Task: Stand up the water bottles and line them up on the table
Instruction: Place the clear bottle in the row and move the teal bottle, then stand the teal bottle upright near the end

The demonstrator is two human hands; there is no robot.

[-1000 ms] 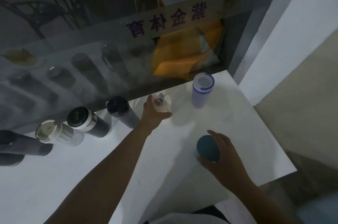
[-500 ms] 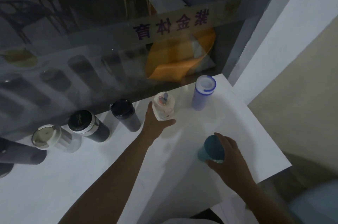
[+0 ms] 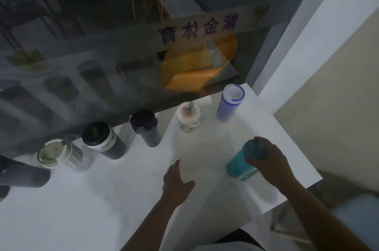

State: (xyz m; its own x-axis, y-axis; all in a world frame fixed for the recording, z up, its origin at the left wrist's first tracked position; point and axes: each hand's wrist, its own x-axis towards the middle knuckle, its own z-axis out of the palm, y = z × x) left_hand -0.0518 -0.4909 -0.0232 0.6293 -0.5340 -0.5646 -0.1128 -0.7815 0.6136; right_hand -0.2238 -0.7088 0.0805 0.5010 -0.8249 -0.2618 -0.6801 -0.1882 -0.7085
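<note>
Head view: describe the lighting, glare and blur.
Head view: dim overall, the white table the brightest surface; the glass behind reflects the bottles faintly; wide-angle bending at the edges; right hand and teal bottle slightly soft.

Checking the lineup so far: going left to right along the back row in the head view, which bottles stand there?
White-lidded clear bottle → black-lidded dark bottle → black bottle → small clear bottle with white cap → lavender bottle with blue-rimmed lid.

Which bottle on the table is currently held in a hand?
The teal bottle near the table's right edge; the right hand grips its top. The other bottles stand untouched along the glass, and the left hand is empty.
</note>
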